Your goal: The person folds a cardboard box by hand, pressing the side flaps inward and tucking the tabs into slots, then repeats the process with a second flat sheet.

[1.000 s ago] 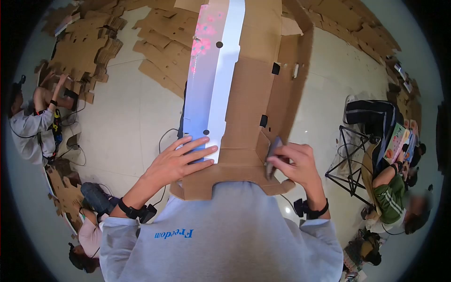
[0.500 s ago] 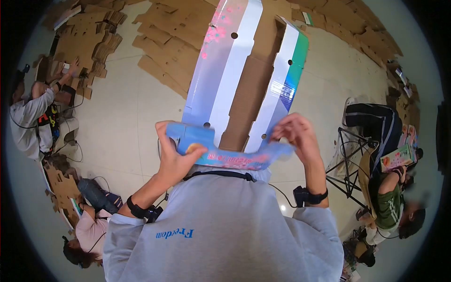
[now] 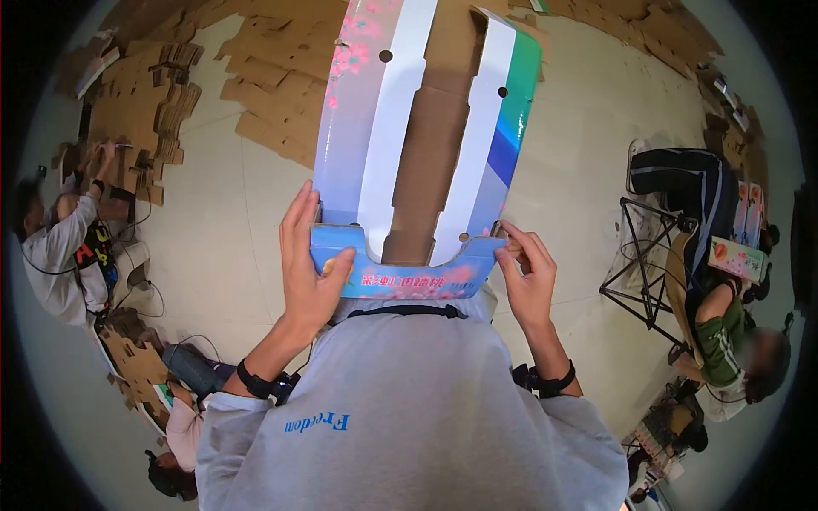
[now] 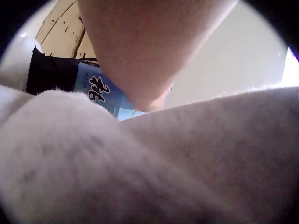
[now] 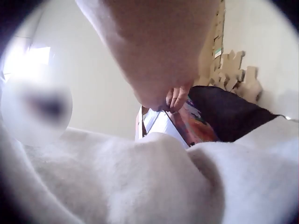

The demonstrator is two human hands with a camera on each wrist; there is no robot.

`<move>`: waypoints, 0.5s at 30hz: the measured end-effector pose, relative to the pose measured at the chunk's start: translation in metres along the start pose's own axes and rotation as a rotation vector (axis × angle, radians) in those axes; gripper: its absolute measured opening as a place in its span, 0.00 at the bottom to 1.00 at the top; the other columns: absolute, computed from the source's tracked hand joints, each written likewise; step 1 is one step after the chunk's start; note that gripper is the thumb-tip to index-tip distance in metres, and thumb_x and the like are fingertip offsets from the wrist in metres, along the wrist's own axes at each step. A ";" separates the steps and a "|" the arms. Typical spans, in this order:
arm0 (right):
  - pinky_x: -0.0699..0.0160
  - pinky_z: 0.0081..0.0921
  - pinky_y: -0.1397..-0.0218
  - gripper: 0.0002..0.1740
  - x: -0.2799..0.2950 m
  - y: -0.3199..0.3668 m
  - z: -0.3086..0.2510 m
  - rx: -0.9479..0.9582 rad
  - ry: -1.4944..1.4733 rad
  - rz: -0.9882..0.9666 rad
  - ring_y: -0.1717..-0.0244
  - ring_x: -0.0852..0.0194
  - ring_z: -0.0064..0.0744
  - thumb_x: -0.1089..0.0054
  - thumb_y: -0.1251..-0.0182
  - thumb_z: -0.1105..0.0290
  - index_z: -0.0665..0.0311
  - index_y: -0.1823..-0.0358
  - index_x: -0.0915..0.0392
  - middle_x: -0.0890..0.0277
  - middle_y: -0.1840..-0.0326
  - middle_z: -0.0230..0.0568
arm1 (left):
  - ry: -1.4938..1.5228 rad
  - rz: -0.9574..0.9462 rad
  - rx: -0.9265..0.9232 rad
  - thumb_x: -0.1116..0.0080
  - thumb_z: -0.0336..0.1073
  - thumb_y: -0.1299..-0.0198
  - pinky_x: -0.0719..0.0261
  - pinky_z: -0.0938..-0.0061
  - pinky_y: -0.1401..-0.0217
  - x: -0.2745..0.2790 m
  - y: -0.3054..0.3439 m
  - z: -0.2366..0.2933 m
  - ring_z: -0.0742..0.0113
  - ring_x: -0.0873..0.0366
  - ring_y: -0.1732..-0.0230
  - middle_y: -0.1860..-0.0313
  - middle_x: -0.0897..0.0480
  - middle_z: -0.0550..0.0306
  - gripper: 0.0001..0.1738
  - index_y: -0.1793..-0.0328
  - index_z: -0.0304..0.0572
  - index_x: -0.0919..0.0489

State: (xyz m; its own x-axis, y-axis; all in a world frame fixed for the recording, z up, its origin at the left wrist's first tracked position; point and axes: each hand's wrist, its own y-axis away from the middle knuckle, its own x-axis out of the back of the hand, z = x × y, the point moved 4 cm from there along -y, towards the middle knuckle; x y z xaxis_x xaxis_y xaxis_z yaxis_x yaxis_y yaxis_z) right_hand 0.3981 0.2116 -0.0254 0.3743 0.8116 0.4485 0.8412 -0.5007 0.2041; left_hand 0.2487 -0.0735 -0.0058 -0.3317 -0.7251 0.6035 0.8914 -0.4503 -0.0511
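Note:
In the head view a printed cardboard box (image 3: 348, 170) lies lengthwise before the person, its white inner flaps apart over a brown interior. Its blue end panel (image 3: 400, 277), with pink lettering, stands nearest the shirt. The left hand (image 3: 311, 260) grips the left corner of that panel, thumb on the printed face and fingers along the box's side. At the right corner the right hand (image 3: 527, 268) pinches the panel between thumb and fingers. In the left wrist view part of the printed panel (image 4: 96, 86) shows beyond the forearm; in the right wrist view the right hand's fingers (image 5: 176, 98) touch the box.
Flattened cardboard sheets (image 3: 281, 77) lie on the floor ahead, with more stacked at the left (image 3: 128, 119). People sit at both sides; a folding stool frame (image 3: 643, 264) stands at the right, near a person holding a small printed box (image 3: 737, 260).
The box's flaps and end panel have folded up, showing their printed and white faces. The left hand has gone from lying flat to gripping the corner; the right has moved to the other corner.

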 end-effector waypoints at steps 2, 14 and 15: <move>0.16 0.24 0.52 0.22 -0.002 0.000 0.003 0.029 -0.059 0.022 0.59 0.17 0.26 0.32 0.34 0.81 0.67 0.38 0.16 0.19 0.60 0.39 | 0.047 0.003 0.029 0.35 0.27 0.41 0.38 0.56 0.18 0.000 0.000 0.000 0.43 0.38 0.19 0.17 0.38 0.39 0.43 0.17 0.35 0.36; 0.18 0.19 0.50 0.21 -0.008 -0.008 0.016 -0.123 -0.239 -0.090 0.57 0.21 0.22 0.33 0.29 0.81 0.67 0.35 0.16 0.19 0.56 0.38 | 0.111 0.038 0.038 0.43 0.32 0.32 0.45 0.55 0.15 -0.006 0.006 -0.009 0.46 0.40 0.18 0.18 0.37 0.38 0.34 0.20 0.36 0.35; 0.18 0.19 0.50 0.21 -0.008 -0.008 0.014 -0.121 -0.241 -0.081 0.57 0.21 0.21 0.33 0.29 0.80 0.67 0.36 0.16 0.19 0.55 0.38 | 0.112 0.048 0.034 0.43 0.33 0.32 0.45 0.54 0.15 -0.007 0.007 -0.011 0.46 0.40 0.18 0.18 0.37 0.38 0.34 0.20 0.36 0.35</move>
State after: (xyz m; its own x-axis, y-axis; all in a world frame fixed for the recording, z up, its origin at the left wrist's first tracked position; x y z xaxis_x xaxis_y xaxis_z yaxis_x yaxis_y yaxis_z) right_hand 0.3937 0.2130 -0.0424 0.4019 0.8913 0.2099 0.8249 -0.4519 0.3395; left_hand 0.2539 -0.0773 -0.0190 -0.3194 -0.7997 0.5083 0.9163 -0.3975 -0.0496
